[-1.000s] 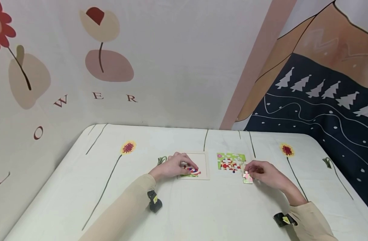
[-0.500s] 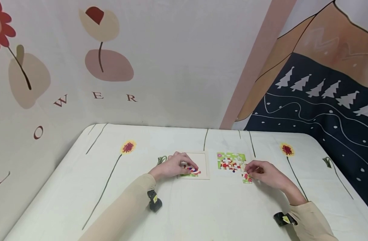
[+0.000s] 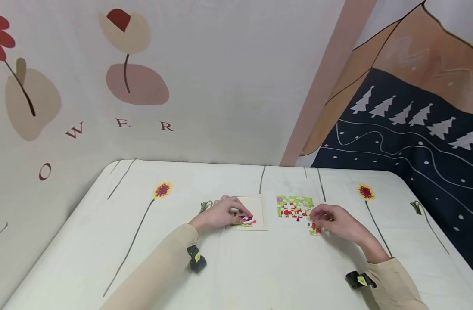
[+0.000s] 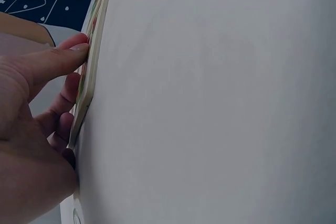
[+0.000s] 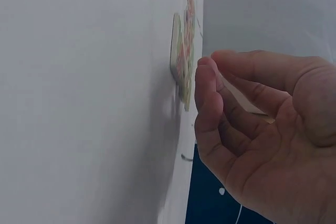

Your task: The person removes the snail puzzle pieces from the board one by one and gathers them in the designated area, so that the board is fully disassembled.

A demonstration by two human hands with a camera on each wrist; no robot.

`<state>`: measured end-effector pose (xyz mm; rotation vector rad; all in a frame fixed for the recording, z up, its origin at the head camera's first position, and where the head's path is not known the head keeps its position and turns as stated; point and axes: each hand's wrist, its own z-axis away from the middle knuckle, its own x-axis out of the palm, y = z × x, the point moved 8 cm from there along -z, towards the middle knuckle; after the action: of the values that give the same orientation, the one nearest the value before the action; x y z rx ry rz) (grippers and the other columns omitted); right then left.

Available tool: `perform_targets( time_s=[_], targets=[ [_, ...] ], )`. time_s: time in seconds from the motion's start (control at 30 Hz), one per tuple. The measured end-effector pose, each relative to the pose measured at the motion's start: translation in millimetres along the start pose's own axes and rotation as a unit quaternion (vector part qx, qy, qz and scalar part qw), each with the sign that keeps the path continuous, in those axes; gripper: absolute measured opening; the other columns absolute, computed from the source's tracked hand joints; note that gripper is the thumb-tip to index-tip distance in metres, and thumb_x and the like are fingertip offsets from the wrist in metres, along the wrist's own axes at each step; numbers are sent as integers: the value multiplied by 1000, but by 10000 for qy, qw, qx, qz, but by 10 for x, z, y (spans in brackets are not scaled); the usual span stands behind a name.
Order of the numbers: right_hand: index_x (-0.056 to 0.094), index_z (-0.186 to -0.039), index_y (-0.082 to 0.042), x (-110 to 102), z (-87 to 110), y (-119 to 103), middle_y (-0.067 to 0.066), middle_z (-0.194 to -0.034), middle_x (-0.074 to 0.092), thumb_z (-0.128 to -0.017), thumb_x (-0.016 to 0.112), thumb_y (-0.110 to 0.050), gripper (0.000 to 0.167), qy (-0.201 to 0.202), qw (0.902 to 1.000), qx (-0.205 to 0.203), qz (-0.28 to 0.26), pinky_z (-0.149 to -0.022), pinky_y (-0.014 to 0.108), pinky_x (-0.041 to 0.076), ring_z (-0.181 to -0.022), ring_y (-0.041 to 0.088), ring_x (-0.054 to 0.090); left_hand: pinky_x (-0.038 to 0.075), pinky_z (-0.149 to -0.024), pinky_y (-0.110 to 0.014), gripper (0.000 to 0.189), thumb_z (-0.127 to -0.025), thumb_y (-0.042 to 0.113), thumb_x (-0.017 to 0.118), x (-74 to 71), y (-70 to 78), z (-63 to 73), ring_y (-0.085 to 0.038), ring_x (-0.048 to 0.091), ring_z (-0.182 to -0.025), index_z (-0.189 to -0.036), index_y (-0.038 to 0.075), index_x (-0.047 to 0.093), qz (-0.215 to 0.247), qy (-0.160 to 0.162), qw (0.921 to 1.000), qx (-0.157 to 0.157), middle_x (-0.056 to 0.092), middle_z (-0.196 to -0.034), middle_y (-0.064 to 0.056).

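My left hand rests on a shallow square puzzle tray, thumb and index finger arched over a few colourful puzzle pieces in its lower left. In the left wrist view, the fingertips touch the printed top by the tray's thin edge. To the right lies a joined group of green, red and white puzzle pieces. At its lower right corner is a green piece with red shapes. Beside that piece is my right hand, fingers loosely bent; nothing shows between its fingertips in the right wrist view.
A white cloth with printed flowers covers the table. Behind it hangs a pale printed backdrop, with a dark blue tree-patterned part on the right. Each wrist wears a small black camera.
The lower right piece looked pale and glinting a second ago; its green and red print now shows. The head view has shifted slightly. My left hand stays in place on the tray.
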<state>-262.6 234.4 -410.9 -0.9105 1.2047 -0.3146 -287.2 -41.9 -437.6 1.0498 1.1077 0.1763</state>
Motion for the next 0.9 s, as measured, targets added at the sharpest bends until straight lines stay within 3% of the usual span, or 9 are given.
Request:
perform_targets(
  time_s=[0.2,0.43,0.9],
  targets=[
    [66,-104,1,86,-65,-85,5,-93,62,-91,63,-2,13,38,9999,-81,-115,-71,27,46,-84,20,54,33,-89,-42,22,-85,8,72,-12,10,2,-18,40,-102,-102,22,76,61,71,9999,-76,59,-104,11],
    [66,-102,1,247,-180,-207,6,-90,61,-91,62,0,12,-128,9993,-330,-106,-69,27,45,-81,19,54,36,-96,-49,20,-85,3,70,-76,36,28,-21,52,-105,-102,13,75,377,257,9988,154,63,-104,3],
    [65,-100,3,469,-370,-550,6,-89,63,-88,60,6,13,-168,9957,-826,-384,-67,25,45,-80,18,56,33,-99,-51,22,-83,2,71,-194,-84,123,-23,52,-108,-103,10,74,531,453,9976,-2,63,-104,2]
  ],
)
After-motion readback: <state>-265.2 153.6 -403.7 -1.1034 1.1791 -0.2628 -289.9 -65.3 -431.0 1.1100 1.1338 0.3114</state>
